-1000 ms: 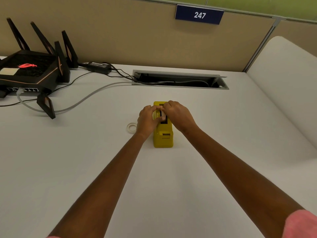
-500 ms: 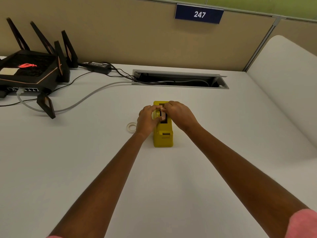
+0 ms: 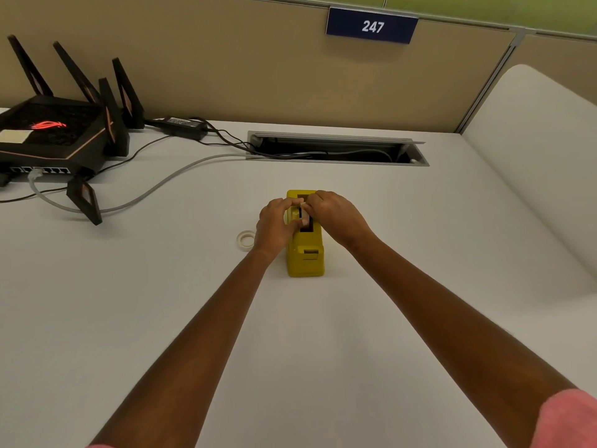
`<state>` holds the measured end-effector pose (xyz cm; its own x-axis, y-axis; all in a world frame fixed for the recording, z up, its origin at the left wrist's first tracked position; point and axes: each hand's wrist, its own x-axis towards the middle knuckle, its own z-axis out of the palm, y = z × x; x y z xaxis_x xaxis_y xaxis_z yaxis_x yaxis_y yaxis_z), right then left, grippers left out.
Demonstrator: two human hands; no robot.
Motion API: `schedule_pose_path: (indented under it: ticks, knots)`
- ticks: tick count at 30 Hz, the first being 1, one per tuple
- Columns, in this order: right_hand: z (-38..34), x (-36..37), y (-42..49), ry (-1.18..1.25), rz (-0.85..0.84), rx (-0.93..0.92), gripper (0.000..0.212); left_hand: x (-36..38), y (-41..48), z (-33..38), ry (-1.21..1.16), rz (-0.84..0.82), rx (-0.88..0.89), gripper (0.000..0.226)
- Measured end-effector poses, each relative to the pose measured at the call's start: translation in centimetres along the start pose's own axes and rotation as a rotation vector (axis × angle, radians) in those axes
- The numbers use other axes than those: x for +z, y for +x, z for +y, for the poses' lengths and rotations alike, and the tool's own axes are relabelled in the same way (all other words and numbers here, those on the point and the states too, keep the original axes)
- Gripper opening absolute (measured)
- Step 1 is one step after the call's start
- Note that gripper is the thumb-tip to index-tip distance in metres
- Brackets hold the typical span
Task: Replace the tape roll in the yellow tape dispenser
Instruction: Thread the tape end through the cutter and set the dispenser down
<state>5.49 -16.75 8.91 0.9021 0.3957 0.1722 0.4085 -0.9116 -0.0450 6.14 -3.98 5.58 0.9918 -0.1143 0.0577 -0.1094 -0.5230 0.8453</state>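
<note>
Blue sign (image 3: 371,26) on partition reads 247.

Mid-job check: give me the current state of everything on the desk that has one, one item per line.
yellow tape dispenser: upright on the desk, top slot open
left hand: fingers pinched at the dispenser's slot
right hand: fingers pinched at the slot on a pale piece; cannot tell what
tape roll: lying flat on the desk, left of the dispenser, untouched
router: red logo lit, cables plugged in
cable hatch: lid open, cables running in
</note>
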Motion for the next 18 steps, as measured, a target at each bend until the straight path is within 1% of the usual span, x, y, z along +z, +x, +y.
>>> schedule_pose_path:
  ticks: [6, 13, 18]
  knots:
    - [0.4, -0.6, 0.4, 0.0, -0.062, -0.044, 0.022, 0.0, 0.1, 0.0, 0.004, -0.01, 0.002, 0.04]
    - [0.6, -1.0, 0.8, 0.009, -0.093, -0.044, 0.024, -0.1, 0.1, 0.0, -0.01, -0.008, -0.003, 0.04]
    - [0.8, -1.6, 0.8, 0.086, -0.142, 0.017, 0.026, -0.1, 0.1, 0.0, -0.017, -0.024, -0.01, 0.042]
